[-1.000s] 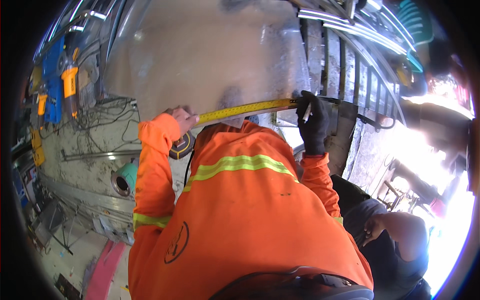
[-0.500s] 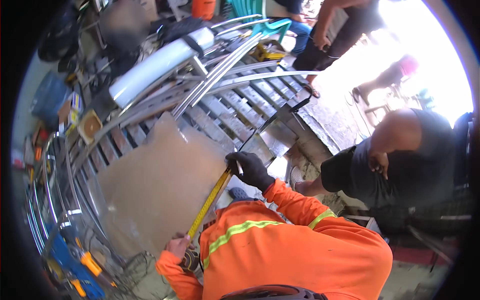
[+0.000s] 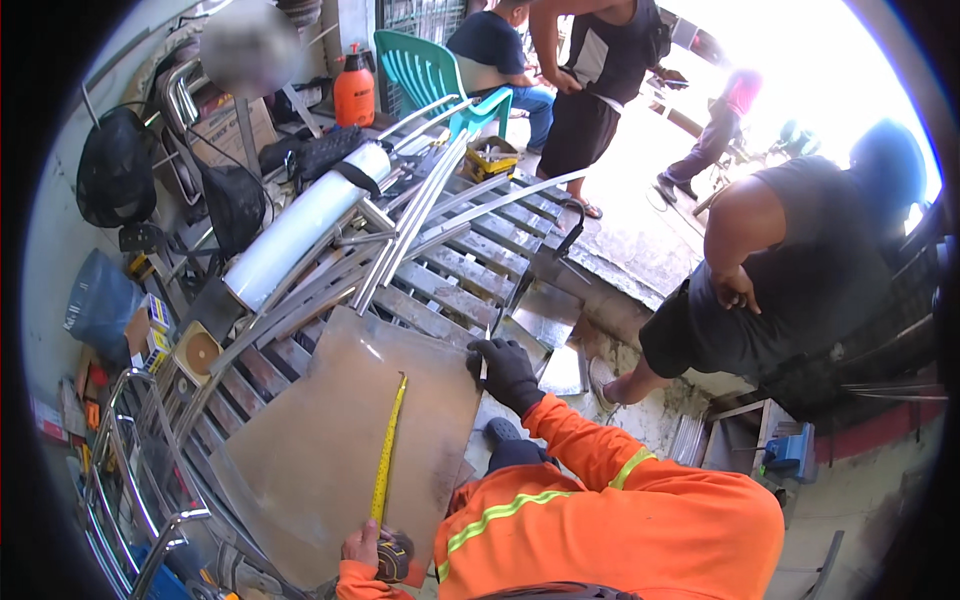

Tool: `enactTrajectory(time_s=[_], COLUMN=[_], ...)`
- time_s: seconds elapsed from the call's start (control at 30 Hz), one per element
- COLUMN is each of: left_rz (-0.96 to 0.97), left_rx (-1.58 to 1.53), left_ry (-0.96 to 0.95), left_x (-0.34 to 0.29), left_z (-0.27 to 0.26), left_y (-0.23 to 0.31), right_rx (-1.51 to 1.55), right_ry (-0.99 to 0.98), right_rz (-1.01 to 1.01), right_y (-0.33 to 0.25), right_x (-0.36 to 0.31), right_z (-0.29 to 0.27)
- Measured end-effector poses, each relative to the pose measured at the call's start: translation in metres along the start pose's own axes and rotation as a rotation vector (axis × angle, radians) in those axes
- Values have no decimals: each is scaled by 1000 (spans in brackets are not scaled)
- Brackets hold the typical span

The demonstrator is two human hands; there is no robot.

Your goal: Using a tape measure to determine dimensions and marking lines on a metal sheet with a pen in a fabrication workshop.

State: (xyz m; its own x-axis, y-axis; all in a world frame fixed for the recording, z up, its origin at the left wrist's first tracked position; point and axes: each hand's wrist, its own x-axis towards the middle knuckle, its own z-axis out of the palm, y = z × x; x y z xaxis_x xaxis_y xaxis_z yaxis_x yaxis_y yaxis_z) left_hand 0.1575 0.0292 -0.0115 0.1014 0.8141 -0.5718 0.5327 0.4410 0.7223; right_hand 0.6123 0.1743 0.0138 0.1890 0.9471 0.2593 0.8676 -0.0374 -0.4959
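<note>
A tan flat sheet (image 3: 300,440) lies on the slatted metal table (image 3: 470,262). My left hand (image 3: 360,545), its fingers bare, is closed on the tape measure (image 3: 396,558) at the sheet's near edge. The yellow blade (image 3: 388,450) runs out over the sheet, its hooked end free near the middle. My right hand (image 3: 508,375), in a dark glove, is at the sheet's right edge. Its fingers are closed around a slim, pale, pen-like stick (image 3: 486,366), partly hidden by the glove.
Metal tubes (image 3: 420,215) and a long white roll (image 3: 300,235) lie across the table's far side. Bent chrome tubing (image 3: 100,470) stands at the left. A person (image 3: 790,270) stands close on the right; others are beyond, near a green chair (image 3: 425,75) and an orange sprayer (image 3: 354,92).
The tape's hooked end has come away from my right hand, and the blade now lies further left over the sheet. The view has tilted up, showing more of the background.
</note>
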Motion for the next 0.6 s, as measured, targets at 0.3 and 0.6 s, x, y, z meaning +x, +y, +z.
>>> enactTrajectory(time_s=[0.3,0.6], left_rz=[59,25], left_rx=[90,225], left_ry=[31,239], left_x=[11,-8], left_z=[-22,-39], left_y=[18,33], right_rx=[-30,297], right_ry=[-32,-316], right_rz=[99,95], right_y=[5,25], right_x=[-50,-95], right_z=[-16,-48])
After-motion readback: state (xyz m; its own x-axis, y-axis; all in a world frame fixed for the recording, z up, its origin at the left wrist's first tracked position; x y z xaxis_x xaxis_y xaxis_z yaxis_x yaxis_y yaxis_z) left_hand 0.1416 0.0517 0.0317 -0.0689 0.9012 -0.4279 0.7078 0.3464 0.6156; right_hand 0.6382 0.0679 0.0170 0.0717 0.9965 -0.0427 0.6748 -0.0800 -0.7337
